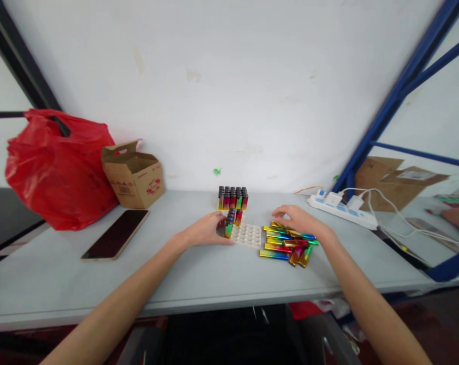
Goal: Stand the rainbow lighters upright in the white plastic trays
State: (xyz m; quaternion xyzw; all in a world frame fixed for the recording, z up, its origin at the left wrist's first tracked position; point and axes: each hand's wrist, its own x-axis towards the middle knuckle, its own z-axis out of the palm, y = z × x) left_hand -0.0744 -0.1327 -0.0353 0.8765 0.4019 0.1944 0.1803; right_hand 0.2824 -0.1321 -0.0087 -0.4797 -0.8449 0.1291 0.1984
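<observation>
A white tray (247, 235) with rows of round sockets lies on the table, with several black-topped, colourful lighters (229, 225) upright along its left side. My left hand (207, 229) curves around that end, thumb at the front corner and fingers beside the lighters. My right hand (298, 220) hovers at the back of a loose heap of shiny lighters or lighter-shaped tubes (278, 243), fingers bent and apart, with nothing visibly held. Behind the tray, a block of upright lighters (233, 197) stands near the wall.
To the left are a phone (117, 235), an open cardboard box (136, 180) and a red plastic bag (64, 172). On the right lies a power strip (343, 210) with chargers and white cables, near a blue metal frame (396, 101). Another person's hand (457, 219) shows at far right.
</observation>
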